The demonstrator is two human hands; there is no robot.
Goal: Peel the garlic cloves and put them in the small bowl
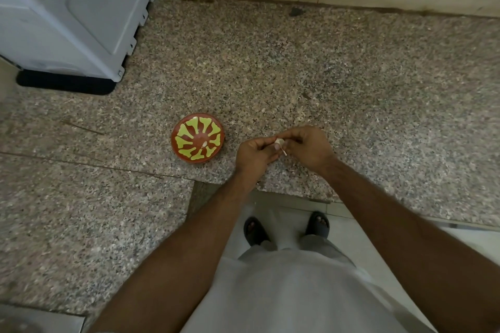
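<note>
Curled fingertips of both hands meet around a small pale garlic clove [279, 141], its papery skin hanging loose below. The left hand [255, 153] pinches it from one side, the right hand [308, 144] from the other, above the speckled granite counter [351, 84]. Just left sits the small red bowl with yellow-green petal pattern [198, 141], holding one pale clove.

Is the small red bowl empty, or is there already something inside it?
Not empty. The small bowl holds one pale piece near its middle, apparently a peeled garlic clove; both hands are away from it.
</note>
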